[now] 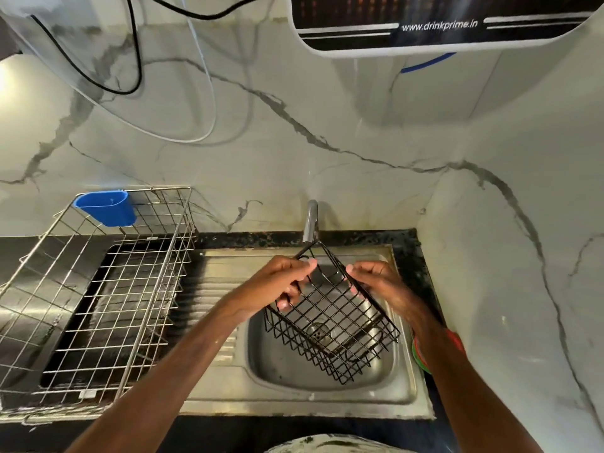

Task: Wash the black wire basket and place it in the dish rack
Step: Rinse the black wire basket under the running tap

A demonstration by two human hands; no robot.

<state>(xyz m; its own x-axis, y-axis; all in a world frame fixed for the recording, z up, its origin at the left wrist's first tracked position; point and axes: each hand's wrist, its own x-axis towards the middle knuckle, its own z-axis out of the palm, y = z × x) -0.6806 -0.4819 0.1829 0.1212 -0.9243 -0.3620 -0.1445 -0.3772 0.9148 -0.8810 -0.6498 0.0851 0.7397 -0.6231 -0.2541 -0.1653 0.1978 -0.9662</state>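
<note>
The fingers and thumb of the left hand (287, 281) are curled round the rim wire on one side of the black wire basket (336, 325). Those of the right hand (376, 279) pinch the rim wire on the opposite side, so both hands grip it and hold it in the air above the bowl of the steel sink (403, 384). The basket is a small rectangular box of thin, glossy black wire in an open square grid. It is tilted, with its open top turned toward the person and its far corner raised just in front of the faucet (310, 220); whether wire and spout touch cannot be told. The sink bowl and its drain show through the mesh. Some left fingertips are hidden behind the wires, and whether water is running cannot be made out. The right forearm covers part of a red and green object (421, 354) at the sink's right edge, too hidden to identify. The silvery dish rack (98, 289) stands on the dark desk (359, 237) left of the bowl, well apart from the basket, with a blue cup (106, 207) hung at its back; its left end is cut off by the frame. A white appliance (441, 27) on the wall is cut off at the top.
</note>
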